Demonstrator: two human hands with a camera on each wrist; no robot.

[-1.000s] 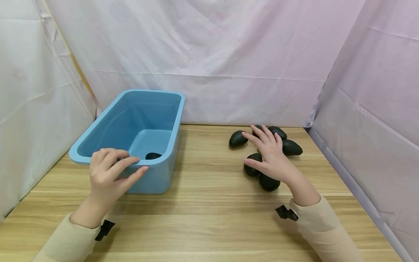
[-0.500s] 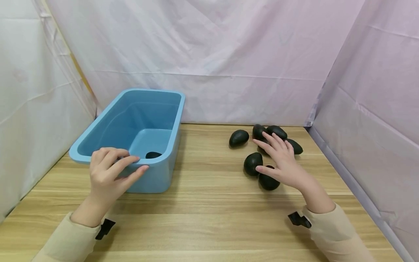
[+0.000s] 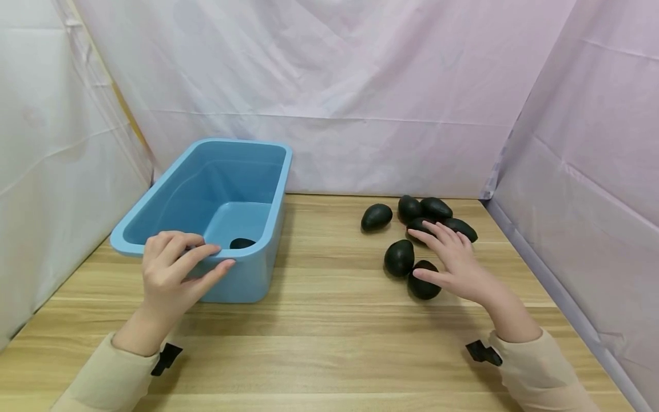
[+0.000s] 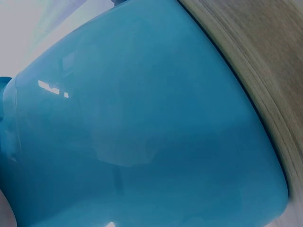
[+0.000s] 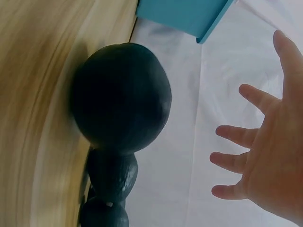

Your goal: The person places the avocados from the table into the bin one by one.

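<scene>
A blue plastic bin (image 3: 268, 189) stands on the left of the wooden table, and my left hand (image 3: 177, 266) grips its near rim, fingers curled over the edge. The left wrist view is filled by the bin's outer wall (image 4: 142, 132). One dark avocado (image 3: 242, 243) lies inside the bin. Several more dark avocados lie loose on the right. My right hand (image 3: 453, 263) hovers over them with fingers spread and holds nothing, its thumb close over the nearest avocado (image 3: 423, 284). In the right wrist view that avocado (image 5: 120, 94) is large beside the spread right hand (image 5: 265, 161).
Other avocados lie at the back (image 3: 377, 217) (image 3: 436, 207) and beside the hand (image 3: 399, 257). White and pink sheets wall in the table (image 3: 329, 320) on the left, back and right. Bare wood runs between bin and avocados.
My right hand has drawn back toward me and to the right, off the far avocados to above the nearest one, still spread and holding nothing. The left hand stayed on the bin rim.
</scene>
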